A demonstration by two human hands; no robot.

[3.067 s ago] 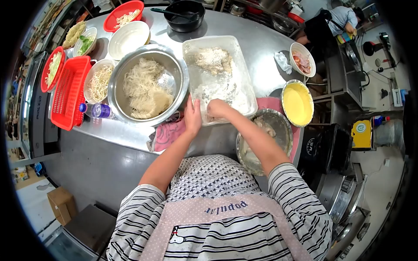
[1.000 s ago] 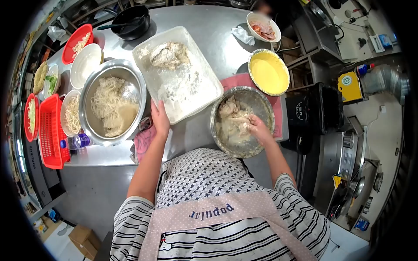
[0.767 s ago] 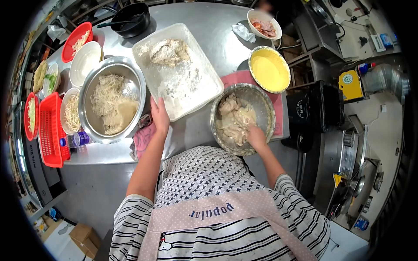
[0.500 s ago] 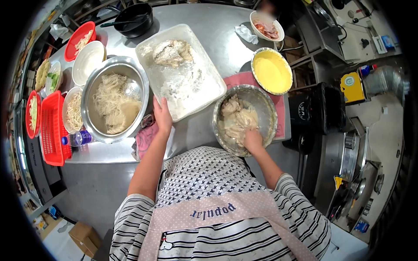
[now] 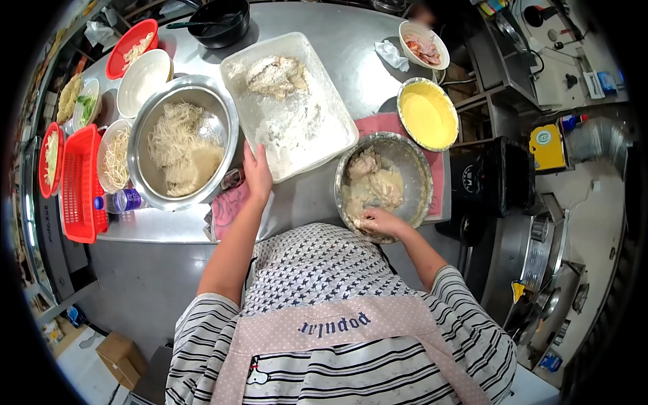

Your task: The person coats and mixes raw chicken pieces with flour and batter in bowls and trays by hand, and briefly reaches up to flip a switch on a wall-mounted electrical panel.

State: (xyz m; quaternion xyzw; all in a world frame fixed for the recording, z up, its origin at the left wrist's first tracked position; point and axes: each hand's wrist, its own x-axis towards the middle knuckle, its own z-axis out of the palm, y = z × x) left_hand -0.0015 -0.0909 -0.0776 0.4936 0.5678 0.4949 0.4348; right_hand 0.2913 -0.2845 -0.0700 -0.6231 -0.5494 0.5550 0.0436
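Note:
My left hand rests against the near left side of a white plastic tray, its fingers stretched along the outer wall. Inside the tray lie loose flour and a flour-coated piece of meat. At the near rim of a metal bowl is my right hand, its batter-smeared fingers drawn together. Whatever they hold, if anything, I cannot make out. Pale pieces of meat in wet batter lie in that bowl, beyond my fingers.
Left of the tray stands a large steel bowl of thin noodles. Red baskets, white bowls and a bottle crowd the left side. A bowl of yellow liquid sits at right, and a black pan at the back.
My right hand has come back from the meat toward the bowl's near rim, and its fingers now show. My left hand stays at the tray. The view has shifted slightly.

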